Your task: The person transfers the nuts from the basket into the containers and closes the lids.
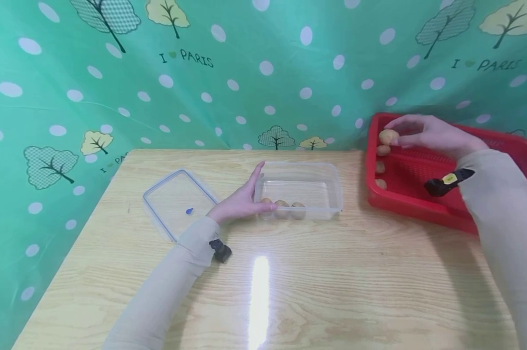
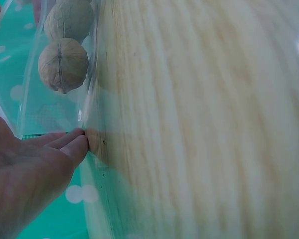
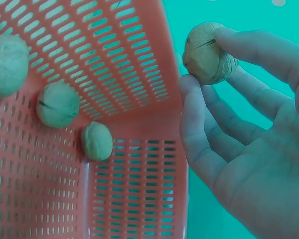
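My right hand [image 1: 433,133] pinches a walnut [image 3: 209,52] between thumb and fingertips, held up over the left end of the red plastic basket [image 1: 420,213]. Below it, several walnuts [image 3: 59,104] lie along the basket's left side. At the middle of the table, my left hand [image 1: 241,200] grips the left end of a clear plastic container [image 1: 336,187], thumb at the near rim and a finger at the far corner. Inside, walnuts [image 1: 298,210] sit in a row along the near wall; the left wrist view shows two of them [image 2: 64,65] clearly.
A clear lid with a blue seal [image 1: 182,171] lies flat left of the container, partly behind the left forearm. On it shows a small blue mark [image 1: 189,211]. Green patterned cloth [image 1: 228,63] hangs behind the wooden table [image 1: 333,282].
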The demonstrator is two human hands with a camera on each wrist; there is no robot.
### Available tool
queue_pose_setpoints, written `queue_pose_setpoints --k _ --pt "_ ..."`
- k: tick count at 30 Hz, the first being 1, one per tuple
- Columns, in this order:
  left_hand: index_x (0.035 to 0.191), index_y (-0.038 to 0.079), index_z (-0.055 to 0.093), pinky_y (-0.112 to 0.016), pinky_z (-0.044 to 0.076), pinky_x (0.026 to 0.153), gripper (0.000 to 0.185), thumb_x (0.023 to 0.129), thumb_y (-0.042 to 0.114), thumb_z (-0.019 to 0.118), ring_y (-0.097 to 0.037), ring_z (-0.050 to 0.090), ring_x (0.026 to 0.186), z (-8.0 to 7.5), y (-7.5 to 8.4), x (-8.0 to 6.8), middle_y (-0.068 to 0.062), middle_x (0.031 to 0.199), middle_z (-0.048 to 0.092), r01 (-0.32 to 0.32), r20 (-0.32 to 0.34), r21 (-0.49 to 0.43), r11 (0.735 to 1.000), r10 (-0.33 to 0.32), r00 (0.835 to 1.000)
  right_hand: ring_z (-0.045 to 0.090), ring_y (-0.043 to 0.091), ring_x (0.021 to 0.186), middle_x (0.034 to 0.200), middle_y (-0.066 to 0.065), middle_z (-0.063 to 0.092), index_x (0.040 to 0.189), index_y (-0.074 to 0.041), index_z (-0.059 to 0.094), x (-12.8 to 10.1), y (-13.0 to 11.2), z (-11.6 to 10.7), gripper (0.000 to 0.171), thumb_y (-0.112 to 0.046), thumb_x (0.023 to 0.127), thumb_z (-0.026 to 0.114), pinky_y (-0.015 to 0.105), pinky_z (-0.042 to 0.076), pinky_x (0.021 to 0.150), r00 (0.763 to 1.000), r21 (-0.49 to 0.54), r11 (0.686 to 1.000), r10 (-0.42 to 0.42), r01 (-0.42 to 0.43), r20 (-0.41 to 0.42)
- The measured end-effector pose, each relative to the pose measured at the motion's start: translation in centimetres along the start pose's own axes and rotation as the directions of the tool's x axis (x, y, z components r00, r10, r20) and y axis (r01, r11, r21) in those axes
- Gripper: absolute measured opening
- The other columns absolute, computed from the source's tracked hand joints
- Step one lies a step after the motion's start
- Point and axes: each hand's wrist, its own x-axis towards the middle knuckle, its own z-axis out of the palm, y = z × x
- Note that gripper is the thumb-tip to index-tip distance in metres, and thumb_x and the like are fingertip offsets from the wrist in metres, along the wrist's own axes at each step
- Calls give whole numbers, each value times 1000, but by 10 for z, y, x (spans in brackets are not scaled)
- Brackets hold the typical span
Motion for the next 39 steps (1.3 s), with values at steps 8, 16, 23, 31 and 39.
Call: queue_pose_setpoints --k 8,16,23,31,39 --pt "149 47 -14 -50 18 112 117 80 38 79 -33 12 143 0 -1 1 -14 160 3 -7 1 5 1000 7 1000 38 24 119 136 5 42 146 -17 38 -5 -16 6 65 -35 91 67 32 47 84 999 4 999 -39 39 -18" --pt "149 46 -15 -52 20 112 117 79 39 79 -36 14 143 0 -1 0 -14 160 2 -9 -3 11 1000 9 1000 46 23 114 126 6 53 140 -19 47 -6 -34 17 51 -31 93 65 29 43 88 991 34 990 -136 137 -15" --pt "149 47 -14 -50 19 112 118 79 37 80 -34 13 143 0 -1 0 -12 161 1 0 2 -3 1000 0 1000 43 20 114 133 2 50 141 -23 47 -7 -51 28 54 -30 91 67 38 44 88 989 0 989 -149 149 -20" --pt "150 46 -14 -51 19 112 118 79 38 80 -35 13 143 0 -2 1 -14 160 2 -5 -2 8 1000 5 1000 37 23 127 140 1 44 139 -19 50 -9 -65 38 53 -29 91 69 39 42 95 980 -24 979 -201 200 -13" --pt "150 46 -15 -50 19 112 118 79 38 80 -34 13 143 0 -2 1 -14 160 3 -7 -2 12 1000 7 1000 48 21 115 131 3 52 135 -15 54 -8 -73 50 50 -22 89 71 37 45 91 972 -53 970 -236 236 13"
